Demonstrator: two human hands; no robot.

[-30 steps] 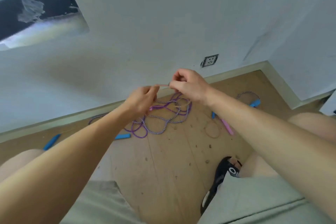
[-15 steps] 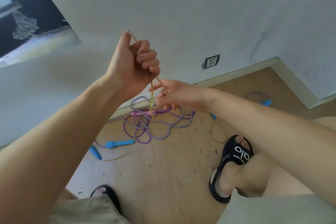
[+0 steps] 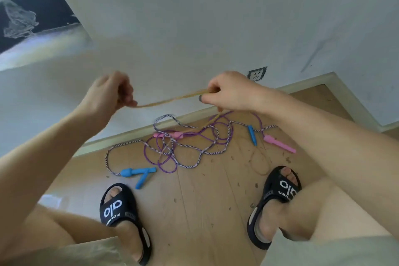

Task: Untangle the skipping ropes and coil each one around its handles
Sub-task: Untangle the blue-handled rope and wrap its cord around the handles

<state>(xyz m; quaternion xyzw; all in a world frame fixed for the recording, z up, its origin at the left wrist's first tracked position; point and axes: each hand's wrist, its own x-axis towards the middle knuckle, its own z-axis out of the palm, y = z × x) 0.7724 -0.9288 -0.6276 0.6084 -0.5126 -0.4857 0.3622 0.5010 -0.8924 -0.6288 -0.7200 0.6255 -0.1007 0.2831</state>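
hands hold a tan rope (image 3: 170,100) taut above the tangle (image 3: 185,142). left hand (image 3: 110,95) grips one end; right hand (image 3: 228,90) pinches the other

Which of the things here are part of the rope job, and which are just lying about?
Part of the job:
tan rope, held between left hand and right hand
purple rope
striped rope
blue handles
pink handles

Just there:
sandals
wall socket
debris on floor
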